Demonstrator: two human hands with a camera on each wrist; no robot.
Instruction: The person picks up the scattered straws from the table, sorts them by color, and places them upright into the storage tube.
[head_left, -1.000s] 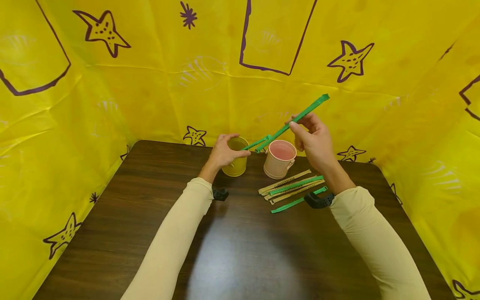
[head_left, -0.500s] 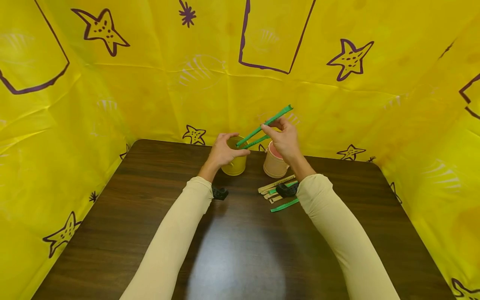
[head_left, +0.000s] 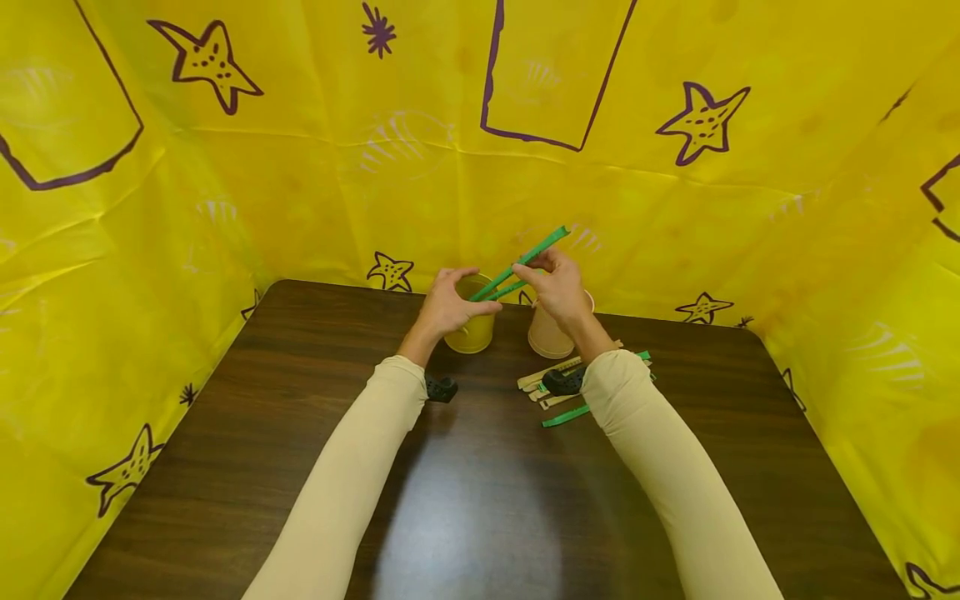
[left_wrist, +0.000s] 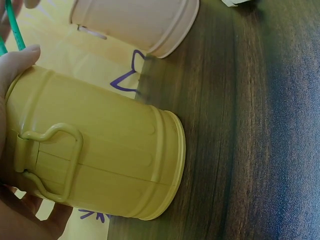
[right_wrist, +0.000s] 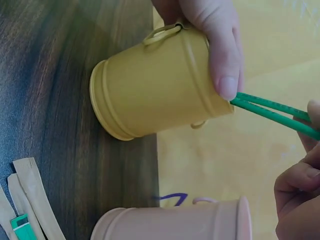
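Note:
My left hand grips the small yellow metal bucket by its upper part, thumb at the near side of the rim. The bucket stands upright on the table. With thumb and fingers, my right hand pinches a slim green stick packet, tilted, its lower end in the mouth of the yellow bucket. A second green stick packet leans out of that bucket just below it, reaching to the right hand's fingers. In the right wrist view both green packets run from the rim to my right fingers.
A pink bucket stands right of the yellow one, partly behind my right hand. In front of it lie several tan stick packets and green ones, partly covered by my right wrist. A yellow patterned cloth hangs behind the dark wooden table.
My right hand has moved left and slightly down with the green stick packet, bringing its lower end into the yellow bucket's mouth. The left hand has stayed on the yellow bucket.

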